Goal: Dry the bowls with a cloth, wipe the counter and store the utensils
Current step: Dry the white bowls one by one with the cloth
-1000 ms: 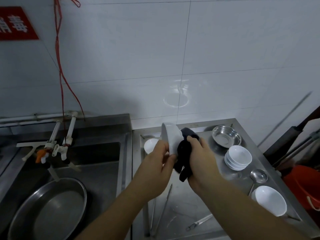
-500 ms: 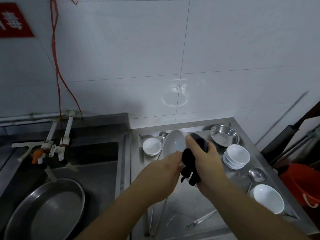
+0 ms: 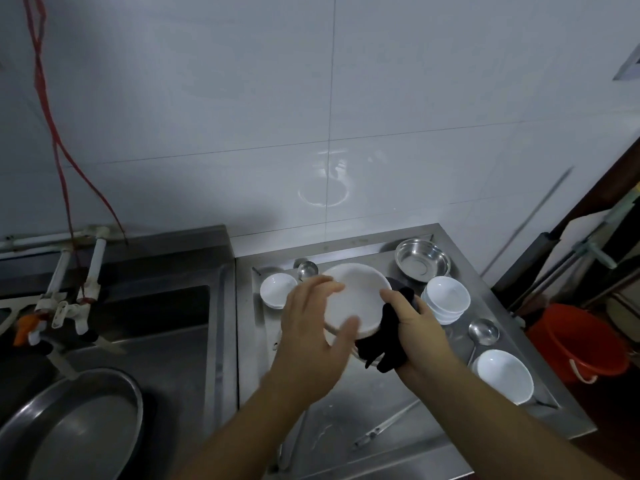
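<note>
A white bowl [image 3: 356, 299], held tilted above the steel counter [image 3: 381, 396], touches a bunched black cloth [image 3: 382, 344] at its right rim.

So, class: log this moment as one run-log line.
step: drying bowl | left hand: holds white bowl | right hand: grips black cloth against bowl | counter: unwiped
</note>
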{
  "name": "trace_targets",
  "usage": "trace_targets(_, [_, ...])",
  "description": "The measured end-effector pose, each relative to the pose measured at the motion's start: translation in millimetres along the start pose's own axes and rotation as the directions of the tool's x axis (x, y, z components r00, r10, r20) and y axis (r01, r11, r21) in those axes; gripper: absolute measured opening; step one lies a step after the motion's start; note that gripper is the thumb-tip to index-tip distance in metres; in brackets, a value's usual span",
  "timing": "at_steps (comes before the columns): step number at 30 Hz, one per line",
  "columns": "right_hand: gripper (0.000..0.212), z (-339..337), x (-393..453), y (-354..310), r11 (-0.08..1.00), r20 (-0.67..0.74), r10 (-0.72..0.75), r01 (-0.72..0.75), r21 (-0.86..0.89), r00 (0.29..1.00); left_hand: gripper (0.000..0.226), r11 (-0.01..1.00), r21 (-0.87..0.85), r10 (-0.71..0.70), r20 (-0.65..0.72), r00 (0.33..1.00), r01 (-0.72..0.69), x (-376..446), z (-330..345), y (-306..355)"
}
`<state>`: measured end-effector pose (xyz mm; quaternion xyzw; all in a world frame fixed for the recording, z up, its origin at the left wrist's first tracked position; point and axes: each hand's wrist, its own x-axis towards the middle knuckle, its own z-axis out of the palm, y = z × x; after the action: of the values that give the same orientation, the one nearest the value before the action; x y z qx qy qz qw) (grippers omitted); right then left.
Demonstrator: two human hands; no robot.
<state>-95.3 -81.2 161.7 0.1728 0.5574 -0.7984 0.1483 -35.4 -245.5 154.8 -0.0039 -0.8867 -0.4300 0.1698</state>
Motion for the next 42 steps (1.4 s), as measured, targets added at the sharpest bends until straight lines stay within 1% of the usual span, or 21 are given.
trace_targets(2, [0.047,-13.9,3.7,-3.2,1.000,0.011,-0.009,0.009,0.007,1.000,0.034,0.974,-0.143,-0.182,-0.031,0.983,0.176,7.0,6.3,1.5])
trace_targets(4, [0.043,-27.8,6.3,-8.1,1.000,0.008,-0.021,0.021,0.017,1.000,0.025,0.904,-0.261,-0.346,0.012,0.938,0.337,13.3,14.2,3.1])
trace_targets(5, [0.041,-34.3,7.4,-10.5,1.000,-0.001,-0.021,0.021,0.020,1.000,0.020,0.862,-0.315,-0.401,0.056,0.914,0.397,15.8,18.7,4.6])
trace_targets(7, [0.039,-48.5,10.6,-15.2,1.000,-0.025,-0.018,0.018,0.018,1.000,0.022,0.756,-0.428,-0.478,0.155,0.864,0.495,20.7,29.6,10.9])
trace_targets(9, [0.037,-66.6,15.9,-19.2,1.000,-0.038,-0.004,0.004,0.014,0.999,0.024,0.589,-0.548,-0.555,0.259,0.790,0.594,24.7,44.0,17.8])
trace_targets(10, [0.037,-77.0,19.2,-21.3,1.000,-0.043,0.006,-0.006,0.011,0.999,0.022,0.515,-0.578,-0.588,0.299,0.751,0.633,26.9,52.7,20.9])
trace_targets(12, [0.034,-100.2,26.7,-25.6,1.000,-0.064,0.014,-0.015,-0.014,0.998,0.018,0.425,-0.585,-0.636,0.349,0.688,0.691,31.3,71.2,26.0])
trace_targets(13, [0.031,-114.9,31.7,-29.1,0.999,-0.081,0.010,-0.013,-0.039,0.997,0.018,0.406,-0.577,-0.648,0.365,0.669,0.708,33.9,83.2,29.8])
trace_targets(17, [0.021,-180.0,55.4,-44.0,0.986,-0.138,-0.009,-0.014,-0.168,0.990,0.023,0.358,-0.552,-0.648,0.434,0.626,0.753,42.0,138.8,51.6])
trace_targets(20, [0.025,-235.5,77.4,-54.1,0.955,-0.192,-0.048,-0.011,-0.298,0.980,0.022,0.303,-0.515,-0.662,0.492,0.566,0.802,47.0,188.8,73.3])
trace_targets(22, [0.027,-270.5,91.9,-59.6,0.923,-0.228,-0.084,-0.010,-0.384,0.970,0.024,0.290,-0.482,-0.667,0.518,0.536,0.826,50.3,223.2,86.4])
trace_targets(26, [0.030,-329.5,118.5,-69.8,0.860,-0.234,-0.122,-0.015,-0.510,0.965,0.022,0.258,-0.439,-0.679,0.551,0.485,0.861,55.6,284.3,108.1])
trace_targets(28, [0.030,-352.8,129.9,-72.3,0.848,-0.213,-0.106,-0.023,-0.529,0.971,0.023,0.227,-0.431,-0.701,0.550,0.453,0.874,56.6,309.7,113.3])
trace_targets(30, [0.026,-372.2,138.9,-70.6,0.868,-0.204,-0.071,-0.040,-0.494,0.976,0.024,0.199,-0.423,-0.724,0.545,0.424,0.884,56.2,331.1,114.4])
trace_targets(32, [0.025,-388.1,145.5,-64.2,0.887,-0.220,-0.025,-0.080,-0.455,0.975,0.024,0.172,-0.417,-0.742,0.541,0.396,0.892,54.8,347.5,112.7])
trace_targets(34, [0.030,-402.2,149.5,-55.5,0.898,-0.250,0.034,-0.140,-0.417,0.968,0.022,0.152,-0.405,-0.752,0.545,0.372,0.902,51.9,360.6,109.0])
trace_targets(35, [0.032,-408.0,150.7,-51.2,0.901,-0.263,0.063,-0.168,-0.399,0.963,0.021,0.153,-0.395,-0.756,0.544,0.365,0.906,50.0,366.9,106.1])
trace_targets(37, [0.030,-417.9,151.4,-42.1,0.898,-0.282,0.092,-0.202,-0.391,0.955,0.020,0.155,-0.371,-0.769,0.536,0.347,0.916,44.8,380.1,98.4])
trace_targets(39, [0.028,-424.7,152.8,-33.2,0.875,-0.304,0.085,-0.217,-0.432,0.949,0.019,0.167,-0.339,-0.785,0.522,0.333,0.926,39.5,393.7,89.3])
trace_targets(42, [0.029,-432.2,159.0,-21.6,0.799,-0.314,0.067,-0.240,-0.552,0.947,0.021,0.213,-0.264,-0.805,0.499,0.322,0.941,31.0,410.1,75.0])
